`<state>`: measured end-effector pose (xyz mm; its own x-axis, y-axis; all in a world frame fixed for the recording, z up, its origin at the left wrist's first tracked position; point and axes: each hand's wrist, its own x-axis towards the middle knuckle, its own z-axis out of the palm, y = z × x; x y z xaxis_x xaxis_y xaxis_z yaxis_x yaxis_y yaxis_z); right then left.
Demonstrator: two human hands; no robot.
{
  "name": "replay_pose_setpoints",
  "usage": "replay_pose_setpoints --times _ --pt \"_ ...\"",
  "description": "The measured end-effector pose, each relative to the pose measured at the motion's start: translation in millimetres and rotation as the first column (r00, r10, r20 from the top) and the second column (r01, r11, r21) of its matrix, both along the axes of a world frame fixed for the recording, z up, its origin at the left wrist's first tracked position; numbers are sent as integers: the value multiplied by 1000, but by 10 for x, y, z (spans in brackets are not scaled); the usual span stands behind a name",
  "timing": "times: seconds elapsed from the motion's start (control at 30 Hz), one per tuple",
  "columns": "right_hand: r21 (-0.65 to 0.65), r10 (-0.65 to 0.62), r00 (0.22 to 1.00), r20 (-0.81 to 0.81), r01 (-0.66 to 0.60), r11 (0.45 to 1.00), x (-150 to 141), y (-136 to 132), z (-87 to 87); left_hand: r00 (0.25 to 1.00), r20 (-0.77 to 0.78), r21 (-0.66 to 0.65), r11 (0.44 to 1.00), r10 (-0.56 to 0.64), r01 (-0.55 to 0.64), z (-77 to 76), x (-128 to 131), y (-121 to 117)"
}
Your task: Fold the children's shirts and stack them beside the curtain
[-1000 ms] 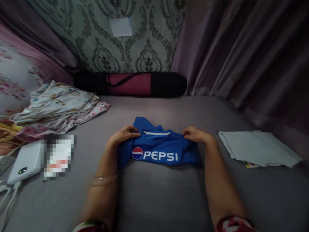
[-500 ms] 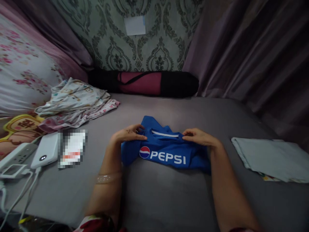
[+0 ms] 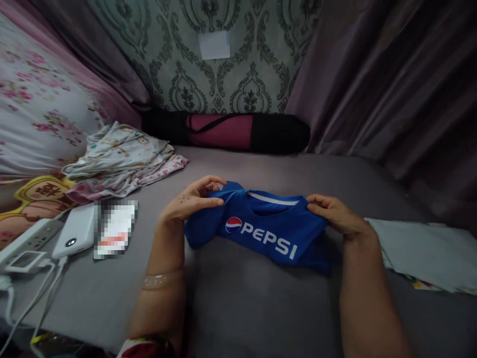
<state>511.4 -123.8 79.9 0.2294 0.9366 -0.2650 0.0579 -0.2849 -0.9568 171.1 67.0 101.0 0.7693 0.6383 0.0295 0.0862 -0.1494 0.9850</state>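
A small blue T-shirt (image 3: pixel 272 219) with a white PEPSI print and a round logo is in front of me, its neckline with a white inner band facing up. My left hand (image 3: pixel 196 197) pinches the shirt near the shoulder on the left, thumb on top of the cloth. At the other shoulder, beside the collar, my right hand (image 3: pixel 333 211) grips the fabric between thumb and fingers. The cloth is drawn out between both hands. Its lower part hangs toward the grey bed sheet (image 3: pixel 261 308).
To the left lie crumpled patterned clothes (image 3: pixel 122 154), a white power bank (image 3: pixel 76 231), a power strip (image 3: pixel 32 238) with cables and a blurred-out packet (image 3: pixel 115 231). Folded pale cloth (image 3: pixel 428 253) lies at right. A long black and maroon bag (image 3: pixel 223 132) rests against the wall.
Both hands have spread farther apart, the right one moving rightward. The shirt's shoulders are pulled wider and its collar is straighter. The camera view has shifted slightly.
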Motion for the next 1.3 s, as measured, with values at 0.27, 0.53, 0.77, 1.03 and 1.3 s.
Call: replay_pose_setpoints --times 0.27,0.53,0.77,1.03,1.3 --pt "10 40 999 -15 -39 999 10 -30 8 997 -59 -1 999 43 -43 -68 16 56" --pt "64 70 997 35 -72 995 31 -66 52 994 -61 135 987 93 -85 -48 58 51" --pt "59 67 997 36 -69 996 14 -63 68 991 -95 91 992 95 -86 -12 146 -18" --pt "53 65 997 42 -68 996 16 -56 56 991 -58 229 968 119 -102 20 271 -116" --pt "98 25 999 21 -27 995 6 -39 68 950 184 573 757 254 -314 100 335 -126"
